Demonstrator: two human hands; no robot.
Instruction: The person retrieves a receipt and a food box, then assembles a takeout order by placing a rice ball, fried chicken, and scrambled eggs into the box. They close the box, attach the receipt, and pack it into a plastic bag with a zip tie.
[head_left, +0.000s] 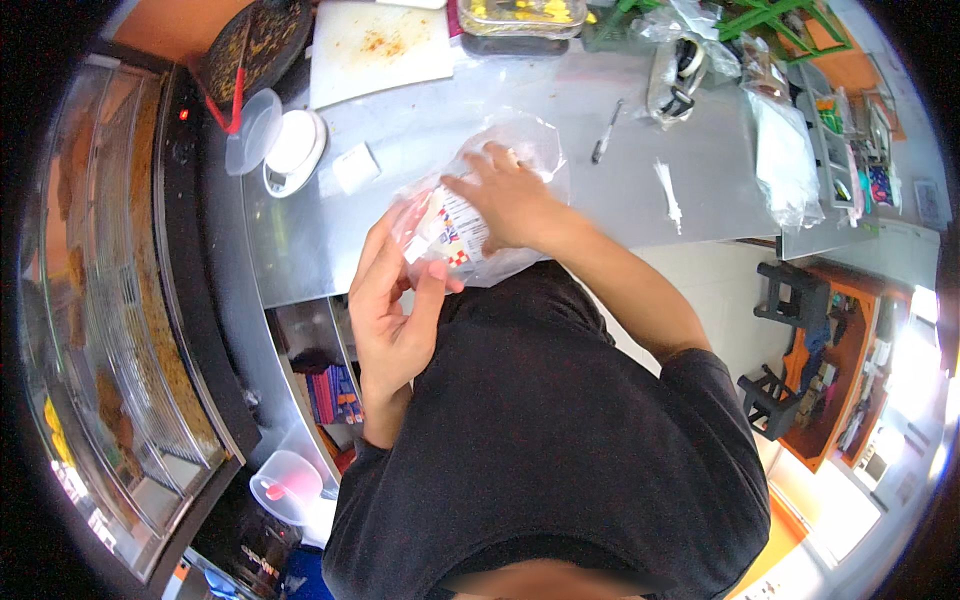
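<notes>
A clear plastic bag (455,240) with a printed label in red, blue and white is held near the table's front edge, close to my body. My left hand (395,310) grips its left side, thumb in front and fingers behind. Over the bag's upper right part lies my right hand (510,200), fingers spread and slightly blurred. What the bag contains is hard to make out. To its left, a small white packet or paper (356,168) rests on the metal table (620,215).
Left of the bag stand a white kitchen scale (308,135) and a clear plastic tub (252,132). Farther back are a stained white cutting board (375,60) and a dark pan (262,50). A pen-like tool (607,130) and white zip ties (667,195) lie right. A glazed cabinet (140,290) borders the left.
</notes>
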